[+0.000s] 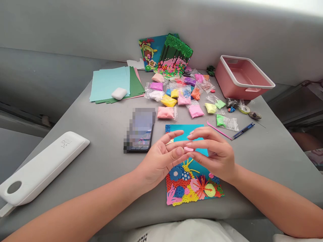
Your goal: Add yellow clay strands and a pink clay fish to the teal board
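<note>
Head view: right hand (214,151) pinches a small pink clay oval (188,149) above a rectangular blue board (188,129); left hand (161,158) beside, fingers parted. Colourful clay shapes (194,185) crowd six o'clock; twelve o'clock appears largely unfinished.

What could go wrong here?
The pink clay piece, at the fingertips of the right hand beside the left hand, might drop onto the decorated board below. A dipping left hand could squash the blue clay flower nearby. The blue utility knife lies near the right hand; a sweep might knock it.
</note>
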Demonstrator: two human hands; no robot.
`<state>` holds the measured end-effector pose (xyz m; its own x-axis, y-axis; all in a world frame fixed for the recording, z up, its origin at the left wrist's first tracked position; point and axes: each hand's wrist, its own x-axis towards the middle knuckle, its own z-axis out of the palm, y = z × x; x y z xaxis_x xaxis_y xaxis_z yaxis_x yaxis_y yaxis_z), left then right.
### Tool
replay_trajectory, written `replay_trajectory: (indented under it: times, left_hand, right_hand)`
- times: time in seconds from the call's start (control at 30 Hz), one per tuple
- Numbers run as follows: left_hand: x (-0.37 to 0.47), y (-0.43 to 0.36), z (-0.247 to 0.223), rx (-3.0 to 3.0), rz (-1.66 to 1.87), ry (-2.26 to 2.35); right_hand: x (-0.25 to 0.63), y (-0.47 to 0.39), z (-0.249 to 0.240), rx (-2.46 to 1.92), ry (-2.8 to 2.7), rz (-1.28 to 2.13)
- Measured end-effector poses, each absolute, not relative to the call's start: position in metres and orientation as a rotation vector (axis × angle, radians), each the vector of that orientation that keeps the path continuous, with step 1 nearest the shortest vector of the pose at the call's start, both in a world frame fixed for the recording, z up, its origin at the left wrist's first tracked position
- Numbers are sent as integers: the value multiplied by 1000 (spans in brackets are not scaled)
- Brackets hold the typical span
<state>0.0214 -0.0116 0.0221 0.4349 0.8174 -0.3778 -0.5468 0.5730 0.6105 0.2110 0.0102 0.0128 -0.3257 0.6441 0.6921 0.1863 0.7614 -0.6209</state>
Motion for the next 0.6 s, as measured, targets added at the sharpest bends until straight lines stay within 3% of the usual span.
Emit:
replay_trajectory:
  times: [0.6]
  left_hand:
    - [22,-13,16,473,769,671]
  right_hand:
    - [212,12,14,-522,-1986,498]
